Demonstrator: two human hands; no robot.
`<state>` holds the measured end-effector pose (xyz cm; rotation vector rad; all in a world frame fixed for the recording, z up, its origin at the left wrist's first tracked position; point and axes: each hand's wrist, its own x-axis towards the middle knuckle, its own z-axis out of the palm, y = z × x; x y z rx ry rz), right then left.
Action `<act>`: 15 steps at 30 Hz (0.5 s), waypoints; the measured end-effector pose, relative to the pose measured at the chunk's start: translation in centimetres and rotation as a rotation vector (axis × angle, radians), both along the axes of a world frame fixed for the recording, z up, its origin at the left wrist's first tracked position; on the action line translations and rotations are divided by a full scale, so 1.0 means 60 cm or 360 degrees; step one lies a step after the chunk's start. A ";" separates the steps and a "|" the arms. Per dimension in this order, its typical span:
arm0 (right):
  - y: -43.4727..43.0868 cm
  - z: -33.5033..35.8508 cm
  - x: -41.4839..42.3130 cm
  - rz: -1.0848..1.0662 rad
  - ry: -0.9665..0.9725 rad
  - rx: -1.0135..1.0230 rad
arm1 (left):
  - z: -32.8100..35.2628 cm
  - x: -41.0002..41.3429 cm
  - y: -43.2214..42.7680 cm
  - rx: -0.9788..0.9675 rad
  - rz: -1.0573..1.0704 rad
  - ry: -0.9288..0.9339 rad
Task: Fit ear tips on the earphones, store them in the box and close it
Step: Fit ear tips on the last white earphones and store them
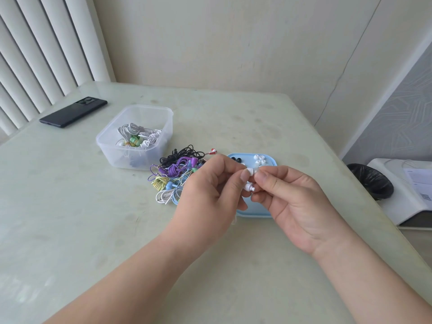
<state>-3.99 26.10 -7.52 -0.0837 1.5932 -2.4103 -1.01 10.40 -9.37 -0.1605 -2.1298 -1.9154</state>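
Note:
My left hand (pixel 210 192) grips a pair of white earphones (pixel 249 186); two earbuds stick out between its fingers. My right hand (pixel 289 195) pinches a white ear tip (pixel 252 170) against the upper earbud. Behind my hands lies a blue lid (pixel 254 212) with loose white ear tips (pixel 259 160) and black ear tips (pixel 235 159) on it. A clear plastic box (pixel 112 148) at centre left holds several coiled earphones. A pile of coloured earphones (pixel 175 174) lies between the box and the lid.
A black phone (pixel 73 111) lies at the table's far left. Beyond the table's right edge stand a bin with a black bag (pixel 371 181) and a white device with papers (pixel 411 195). Vertical blinds hang at the left.

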 end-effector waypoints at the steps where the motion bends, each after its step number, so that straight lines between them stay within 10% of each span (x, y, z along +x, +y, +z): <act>1: -0.001 -0.001 0.000 -0.0010 0.0010 0.0001 | -0.001 0.000 0.000 -0.0008 0.0012 0.0011; 15: -0.007 -0.012 0.001 -0.0103 0.0146 0.0028 | -0.003 0.001 0.002 0.0049 0.0064 -0.0036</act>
